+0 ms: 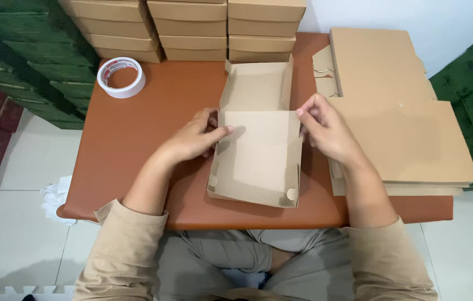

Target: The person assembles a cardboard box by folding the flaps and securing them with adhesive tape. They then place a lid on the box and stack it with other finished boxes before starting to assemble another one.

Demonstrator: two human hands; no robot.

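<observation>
A half-folded brown cardboard box [259, 150] lies on the low brown table [136, 145] in front of me, its lid part standing open toward the back. My left hand [194, 136] presses on the box's left side at the fold, thumb and fingers pinching the wall. My right hand [325, 128] grips the box's right side at the same fold line. The near walls of the box stand up, with round tabs at the corners.
A stack of flat cardboard sheets [409, 134] lies on the table's right side. Finished brown boxes [194, 28] are piled in three stacks at the back. A white tape roll [121, 77] sits at back left. Green panels [36, 56] lean on the left; crumpled white paper [58, 198] lies on the floor.
</observation>
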